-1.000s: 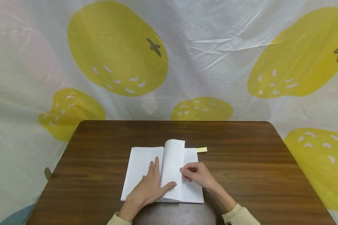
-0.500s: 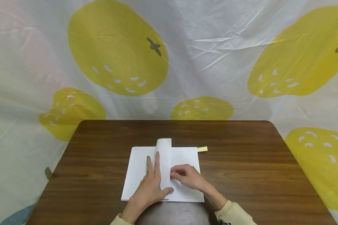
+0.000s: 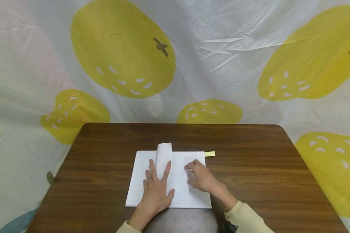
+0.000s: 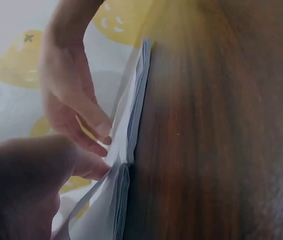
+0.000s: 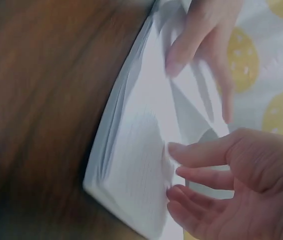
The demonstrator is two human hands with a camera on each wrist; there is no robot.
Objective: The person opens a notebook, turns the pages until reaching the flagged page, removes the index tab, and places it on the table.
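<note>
An open white lined notebook (image 3: 183,191) lies on a brown wooden table (image 3: 250,181). My left hand (image 3: 157,187) lies flat on it with fingers spread, pressing on a turned sheaf of pages whose top still curls up (image 3: 164,152). Fingers relaxed, my right hand (image 3: 200,176) rests with its fingertips on the right page. A yellow sticky tab (image 3: 209,154) pokes out at the notebook's top right corner. In the left wrist view the left hand (image 4: 26,185) and right hand (image 4: 69,95) lie by the page stack (image 4: 131,135). The right wrist view shows the right hand (image 5: 226,185) hovering over the page (image 5: 136,165).
A plastic sheet with yellow fruit prints (image 3: 122,48) hangs behind the table and drapes around its sides. The rounded far corners of the table (image 3: 275,127) show. Nothing but the notebook lies on the wood.
The right hand carried the lifted pages over to the left and let them go, then moved back onto the right page. The left hand shifted on top of the turned pages.
</note>
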